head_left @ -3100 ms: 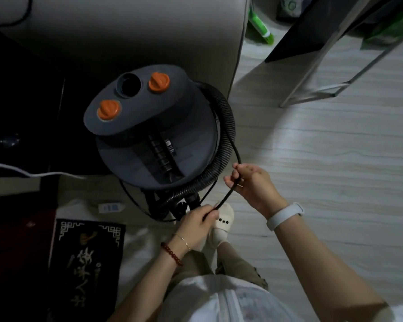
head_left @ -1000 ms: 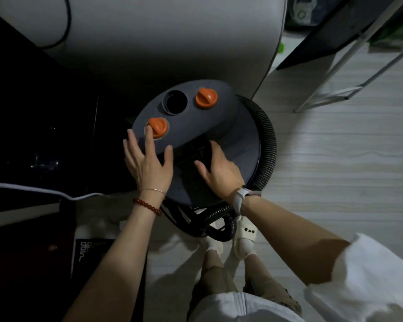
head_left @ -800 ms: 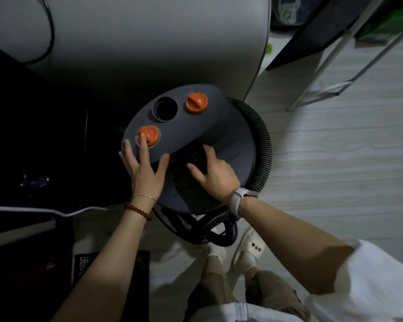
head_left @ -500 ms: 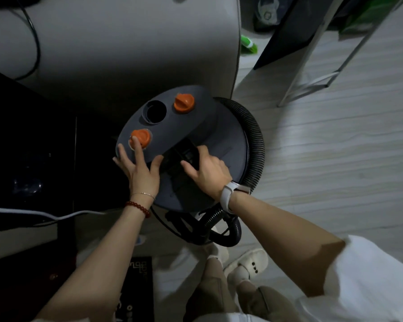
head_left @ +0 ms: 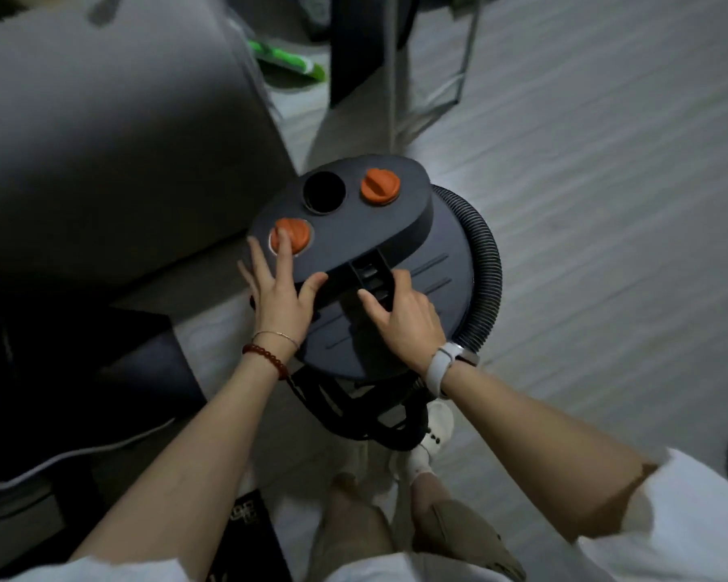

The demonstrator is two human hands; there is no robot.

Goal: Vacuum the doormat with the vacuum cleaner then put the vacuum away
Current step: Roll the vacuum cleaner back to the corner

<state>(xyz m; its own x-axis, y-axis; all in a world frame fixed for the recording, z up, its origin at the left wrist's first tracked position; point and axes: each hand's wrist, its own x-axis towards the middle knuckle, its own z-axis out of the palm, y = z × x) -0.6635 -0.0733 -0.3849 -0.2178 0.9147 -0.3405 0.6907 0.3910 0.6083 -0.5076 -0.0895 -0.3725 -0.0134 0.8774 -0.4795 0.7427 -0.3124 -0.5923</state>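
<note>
1. Vacuum cleaner (head_left: 396, 296) stood on the pale floor (head_left: 606, 203), just beside the grey cabinet (head_left: 102, 140).
2. Left hand (head_left: 280, 298) lay flat on the raised top housing, fingers straight, one fingertip on the near orange knob (head_left: 291, 236).
3. Right hand (head_left: 404, 317) rested at the handle recess; fingers bent, but whether they gripped it I couldn't tell.
4. Ribbed hose (head_left: 486, 270) wrapped round the drum's right side.
5. Doormat (head_left: 253, 527) edge showed by the feet.

The vacuum cleaner (head_left: 379, 262) under both hands is dark grey with 2 orange knobs (head_left: 380, 186); its ribbed hose (head_left: 486, 262), right of the right hand (head_left: 404, 317), is black. The left hand (head_left: 279, 296) wears red beads (head_left: 265, 358).
</note>
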